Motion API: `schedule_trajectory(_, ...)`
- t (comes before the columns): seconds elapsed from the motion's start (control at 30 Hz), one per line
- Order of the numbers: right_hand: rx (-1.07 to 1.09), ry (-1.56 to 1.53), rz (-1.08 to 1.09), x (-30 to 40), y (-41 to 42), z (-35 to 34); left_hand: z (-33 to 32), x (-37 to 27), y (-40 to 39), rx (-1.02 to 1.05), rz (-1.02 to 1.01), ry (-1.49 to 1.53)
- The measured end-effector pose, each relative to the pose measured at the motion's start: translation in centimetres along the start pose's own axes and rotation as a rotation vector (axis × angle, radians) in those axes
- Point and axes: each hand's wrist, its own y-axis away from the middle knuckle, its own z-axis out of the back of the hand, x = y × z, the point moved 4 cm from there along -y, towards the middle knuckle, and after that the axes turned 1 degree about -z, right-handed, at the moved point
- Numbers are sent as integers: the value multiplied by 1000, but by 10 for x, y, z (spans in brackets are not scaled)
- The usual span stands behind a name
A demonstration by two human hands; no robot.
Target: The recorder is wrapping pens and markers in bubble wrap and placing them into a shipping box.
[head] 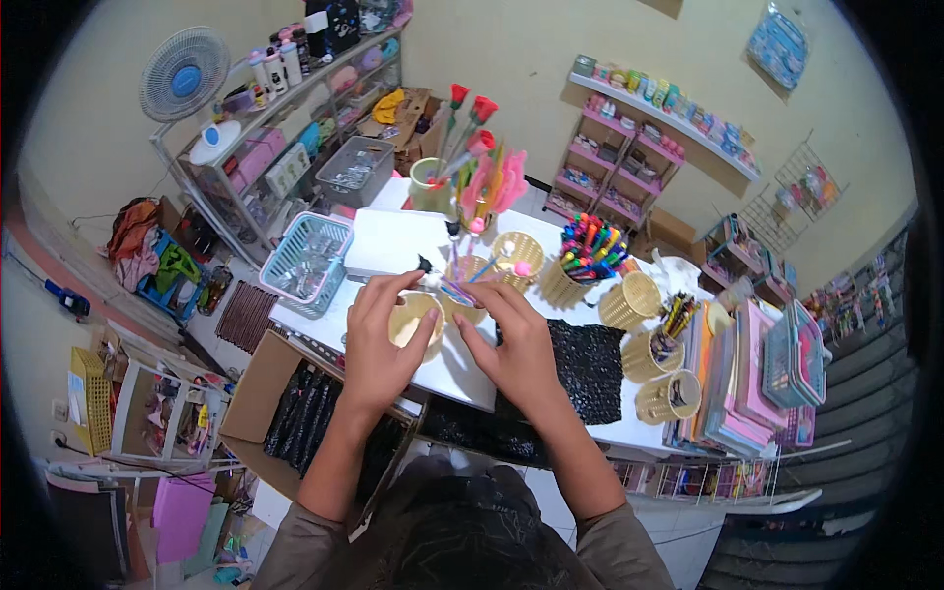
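A small bunch of slim pens (459, 292), with dark and white figure-shaped toppers, is held above the table between my two hands. My left hand (380, 335) has its fingertips at the topper end, over a cream woven basket cup (410, 317). The fingers of my right hand (516, 339) pinch the other end of the pens. Behind them, another woven cup (472, 313) is partly hidden, and one more (518, 258) stands farther back near pens with pink and white pompom tops.
A woven cup of colourful markers (568, 284), black bubble wrap (586, 369) and stacked folders (737, 398) are on the right. A blue-and-pink basket (306, 265) stands at left, beside a white box (402, 243). An open cardboard box (254, 398) lies below the table's left edge.
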Motion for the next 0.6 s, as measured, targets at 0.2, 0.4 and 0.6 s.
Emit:
schedule_trajectory(0.2,48,52,4,-10,-25,-38,-6,25,-1,136,34,-12)
schedule_trajectory(0.4,-104,-50,-13,-2,-21,-18,-2,2,-8,130,-84,82)
schedule_trajectory(0.6,-366,-239,20,10,3,51,-30,-28,-8,217,-176,209)
